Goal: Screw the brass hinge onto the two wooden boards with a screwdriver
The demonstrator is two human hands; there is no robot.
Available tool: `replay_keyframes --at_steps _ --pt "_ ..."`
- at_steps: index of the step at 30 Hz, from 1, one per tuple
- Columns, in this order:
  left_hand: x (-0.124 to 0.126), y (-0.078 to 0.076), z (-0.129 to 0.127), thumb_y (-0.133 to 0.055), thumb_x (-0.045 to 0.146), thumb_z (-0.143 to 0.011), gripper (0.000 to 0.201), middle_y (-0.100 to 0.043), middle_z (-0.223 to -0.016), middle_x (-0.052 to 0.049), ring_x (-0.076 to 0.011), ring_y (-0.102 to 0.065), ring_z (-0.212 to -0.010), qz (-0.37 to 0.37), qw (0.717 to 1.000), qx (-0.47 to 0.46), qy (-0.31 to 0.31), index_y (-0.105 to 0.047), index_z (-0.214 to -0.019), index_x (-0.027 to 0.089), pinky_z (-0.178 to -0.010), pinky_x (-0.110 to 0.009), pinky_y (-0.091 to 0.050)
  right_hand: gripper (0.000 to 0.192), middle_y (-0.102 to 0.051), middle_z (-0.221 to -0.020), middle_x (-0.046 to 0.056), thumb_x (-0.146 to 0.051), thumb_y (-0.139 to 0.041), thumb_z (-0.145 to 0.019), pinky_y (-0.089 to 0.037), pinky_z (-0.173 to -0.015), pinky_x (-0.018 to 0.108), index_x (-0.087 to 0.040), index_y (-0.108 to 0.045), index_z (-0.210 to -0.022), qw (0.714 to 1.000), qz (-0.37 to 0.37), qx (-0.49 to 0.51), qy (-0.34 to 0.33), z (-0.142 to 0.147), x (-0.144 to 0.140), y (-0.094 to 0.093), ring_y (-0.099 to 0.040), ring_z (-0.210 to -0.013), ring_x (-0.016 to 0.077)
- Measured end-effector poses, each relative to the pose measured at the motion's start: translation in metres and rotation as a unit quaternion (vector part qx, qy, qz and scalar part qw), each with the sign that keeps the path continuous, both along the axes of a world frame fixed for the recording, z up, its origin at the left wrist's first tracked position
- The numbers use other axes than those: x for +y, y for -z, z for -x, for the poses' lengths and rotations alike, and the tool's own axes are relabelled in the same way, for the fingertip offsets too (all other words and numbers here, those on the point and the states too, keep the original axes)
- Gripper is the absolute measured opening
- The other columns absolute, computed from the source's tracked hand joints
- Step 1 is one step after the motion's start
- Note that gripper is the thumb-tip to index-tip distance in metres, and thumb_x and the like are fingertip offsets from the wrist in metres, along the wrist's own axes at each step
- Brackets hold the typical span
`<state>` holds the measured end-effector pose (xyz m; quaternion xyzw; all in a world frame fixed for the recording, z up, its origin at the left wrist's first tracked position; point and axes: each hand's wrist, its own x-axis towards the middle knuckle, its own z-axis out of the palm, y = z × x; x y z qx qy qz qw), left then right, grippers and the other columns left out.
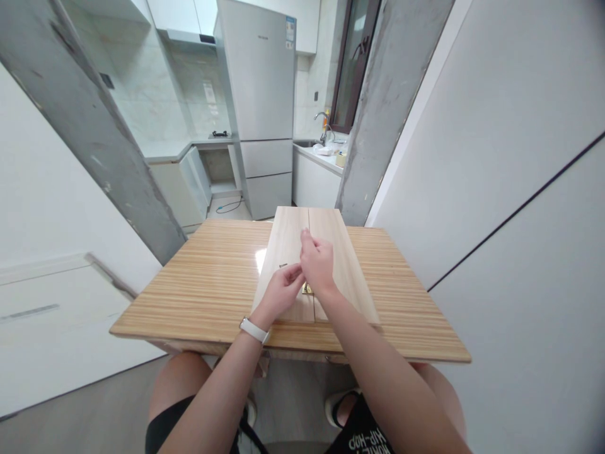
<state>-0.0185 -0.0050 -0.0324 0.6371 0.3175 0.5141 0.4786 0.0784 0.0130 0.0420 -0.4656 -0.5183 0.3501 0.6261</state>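
Two pale wooden boards (288, 233) lie side by side on the table, with a narrow seam between them. A small brass-coloured hinge (307, 289) rests by the seam, close to the near end and partly covered by my hands. My right hand (317, 261) is closed above the boards, thumb side up; whatever is inside it is hidden. Against its lower side, the fingers of my left hand (282, 290) are pinched together, and what they hold is too small to make out. Just beyond my left hand lies a small dark metal piece (283, 265) on the left board.
The striped wood-grain table (208, 277) extends on both sides of the boards. White panels (520, 189) stand close at right and left. Behind the table are a grey refrigerator (265, 82), a counter and a sink (307, 144). My knees are under the near table edge.
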Motion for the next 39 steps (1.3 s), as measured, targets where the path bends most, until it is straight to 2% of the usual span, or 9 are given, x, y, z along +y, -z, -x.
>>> replay_keyframes --at_steps 3,6,14,20,25,29,32,35,39 --pt "0.001 0.004 -0.002 -0.070 0.026 -0.088 0.025 -0.079 -0.109 -0.011 -0.0229 -0.072 -0.094 -0.005 1.000 -0.029 0.006 -0.076 -0.108 0.013 -0.089 -0.034 -0.056 0.061 -0.026 -0.049 -0.004 -0.059 -0.044 -0.102 -0.017 -0.047 0.033 -0.025 -0.025 -0.055 0.988 -0.024 -0.007 0.155 0.013 -0.012 0.000 -0.025 -0.048 0.0119" --pt "0.001 0.004 -0.001 -0.070 0.024 -0.087 0.027 -0.079 -0.111 -0.012 -0.0232 -0.072 -0.096 -0.007 1.000 -0.029 0.002 -0.075 -0.111 0.012 -0.091 -0.035 -0.056 0.060 -0.028 -0.050 -0.003 -0.059 -0.043 -0.102 -0.020 -0.047 0.033 -0.025 -0.027 -0.056 0.990 -0.021 -0.007 0.143 0.015 -0.013 0.002 -0.027 -0.049 0.0125" --pt "-0.001 -0.006 0.002 -0.065 0.039 -0.097 0.035 -0.076 -0.118 -0.013 -0.0269 -0.071 -0.112 0.024 0.999 -0.008 0.021 -0.073 -0.119 0.013 -0.099 -0.038 -0.055 0.046 -0.063 -0.061 0.002 -0.056 -0.069 -0.087 -0.041 -0.050 0.024 -0.017 -0.064 -0.063 0.963 0.024 -0.030 -0.268 -0.037 0.011 -0.014 -0.054 -0.054 0.0121" --pt "0.003 -0.003 0.002 -0.064 0.043 -0.097 0.037 -0.077 -0.112 -0.013 -0.0267 -0.071 -0.107 0.014 0.999 0.012 0.037 -0.073 -0.116 0.012 -0.098 -0.039 -0.055 0.064 -0.042 -0.039 -0.004 -0.059 -0.067 -0.090 -0.026 -0.038 0.024 -0.020 -0.044 -0.044 0.879 0.100 -0.058 -0.464 -0.047 0.023 -0.018 -0.034 -0.036 0.0076" --pt "0.003 0.000 -0.003 -0.061 0.035 -0.099 0.029 -0.075 -0.118 -0.013 -0.0252 -0.070 -0.111 0.002 1.000 -0.012 0.021 -0.070 -0.118 0.015 -0.098 -0.037 -0.055 0.065 -0.030 -0.039 -0.007 -0.059 -0.066 -0.090 -0.015 -0.039 0.026 -0.023 -0.034 -0.046 0.944 0.080 0.039 -0.318 -0.030 0.023 -0.005 -0.023 -0.037 0.0065" --pt "0.000 0.007 -0.007 -0.062 0.025 -0.095 0.024 -0.075 -0.117 -0.012 -0.0233 -0.071 -0.107 -0.020 1.000 0.004 -0.024 -0.069 -0.117 0.016 -0.096 -0.035 -0.055 0.061 -0.031 -0.045 -0.005 -0.060 -0.054 -0.097 -0.019 -0.044 0.030 -0.024 -0.034 -0.052 0.999 0.022 0.015 -0.032 -0.008 0.004 -0.001 -0.027 -0.044 0.0095" --pt "-0.001 0.013 -0.005 -0.064 0.014 -0.087 0.029 -0.076 -0.116 -0.010 -0.0234 -0.071 -0.105 -0.034 0.998 0.019 -0.046 -0.071 -0.115 0.016 -0.095 -0.034 -0.056 0.058 -0.030 -0.051 -0.004 -0.056 -0.044 -0.103 -0.020 -0.048 0.031 -0.024 -0.031 -0.056 0.990 -0.019 -0.012 0.142 0.010 -0.011 0.000 -0.028 -0.050 0.0114" --pt "-0.001 0.015 0.001 -0.064 0.012 -0.085 0.026 -0.078 -0.112 -0.010 -0.0235 -0.071 -0.101 -0.038 0.997 0.028 -0.062 -0.073 -0.110 0.014 -0.093 -0.035 -0.056 0.058 -0.029 -0.051 -0.004 -0.053 -0.044 -0.103 -0.021 -0.050 0.031 -0.024 -0.030 -0.056 0.992 -0.020 -0.030 0.125 0.016 -0.014 0.000 -0.028 -0.051 0.0116" --pt "-0.002 0.011 0.005 -0.063 0.024 -0.094 0.022 -0.077 -0.115 -0.012 -0.0252 -0.071 -0.108 -0.029 0.998 0.009 -0.052 -0.072 -0.112 0.014 -0.096 -0.036 -0.056 0.054 -0.043 -0.050 -0.004 -0.050 -0.066 -0.091 -0.031 -0.050 0.027 -0.020 -0.045 -0.052 0.988 0.013 -0.074 -0.132 -0.003 0.000 -0.008 -0.039 -0.049 0.0100"
